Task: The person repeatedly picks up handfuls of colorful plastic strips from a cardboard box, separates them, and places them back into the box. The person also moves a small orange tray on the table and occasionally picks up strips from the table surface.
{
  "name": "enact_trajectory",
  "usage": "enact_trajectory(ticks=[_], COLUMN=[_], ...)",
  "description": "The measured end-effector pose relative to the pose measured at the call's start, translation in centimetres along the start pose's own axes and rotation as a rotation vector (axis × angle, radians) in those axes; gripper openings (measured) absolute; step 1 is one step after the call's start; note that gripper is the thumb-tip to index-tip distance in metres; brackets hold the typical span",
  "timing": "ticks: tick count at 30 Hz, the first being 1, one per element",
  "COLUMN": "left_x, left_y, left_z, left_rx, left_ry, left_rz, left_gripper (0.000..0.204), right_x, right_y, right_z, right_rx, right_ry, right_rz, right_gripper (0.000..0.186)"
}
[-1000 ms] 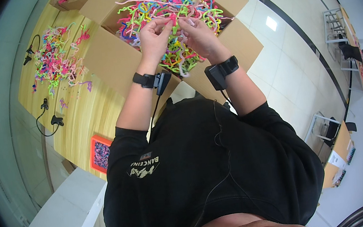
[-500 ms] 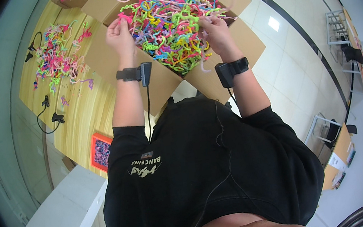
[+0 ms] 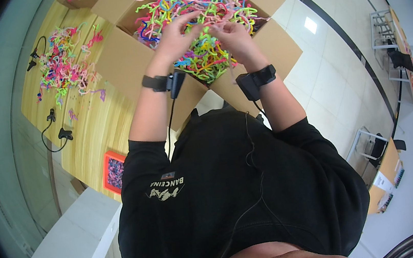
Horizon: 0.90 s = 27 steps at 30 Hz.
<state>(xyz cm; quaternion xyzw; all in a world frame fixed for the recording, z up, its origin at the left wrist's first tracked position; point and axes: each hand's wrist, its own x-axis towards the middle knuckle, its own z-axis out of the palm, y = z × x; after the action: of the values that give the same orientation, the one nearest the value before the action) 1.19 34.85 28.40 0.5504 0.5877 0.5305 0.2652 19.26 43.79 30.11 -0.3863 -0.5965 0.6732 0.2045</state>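
Note:
A brown cardboard box (image 3: 128, 61) with its flaps folded out holds a heap of tangled, brightly coloured fuzzy strands (image 3: 208, 61) that look like pipe cleaners. Over the heap's middle is my left hand (image 3: 174, 41), its thumb and fingers apart, with nothing visible between them. Close beside it, my right hand (image 3: 237, 38) pinches a pale pink strand, one end of which seems to dangle below the fingers. Motion blurs what lies just above the right fingertips.
On the wooden table (image 3: 93, 109) to the left lies a loose pile of similar strands (image 3: 64, 64). Black clips with cables (image 3: 65, 134) and a red-rimmed tray (image 3: 115, 172) of small dark pieces are there too. Desks and chairs (image 3: 374, 154) stand far right.
My left hand has moved right toward my right hand, and the bright pink strand it pinched no longer shows in it. My right hand has shifted slightly left and down.

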Motion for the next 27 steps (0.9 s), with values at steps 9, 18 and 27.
enact_trajectory(ticks=[9,18,27], left_x=[0.0,0.1,-0.1], left_y=[0.9,-0.6,-3.6], left_z=[1.8,0.8,-2.1], left_rx=[-0.15,-0.558,-0.688], left_ry=[0.242,0.466,0.663], left_rz=[-0.127,-0.305,-0.218], left_gripper=[0.018,0.017,0.013], right_x=[-0.2,-0.3,0.7], right_y=[0.7,0.3,1.1], right_z=[1.7,1.3,0.3], right_rx=[-0.339,-0.495,-0.347], right_ry=[-0.071,-0.058,0.034], right_rz=[-0.223,-0.258,-0.239], right_gripper=[0.032,0.037,0.021])
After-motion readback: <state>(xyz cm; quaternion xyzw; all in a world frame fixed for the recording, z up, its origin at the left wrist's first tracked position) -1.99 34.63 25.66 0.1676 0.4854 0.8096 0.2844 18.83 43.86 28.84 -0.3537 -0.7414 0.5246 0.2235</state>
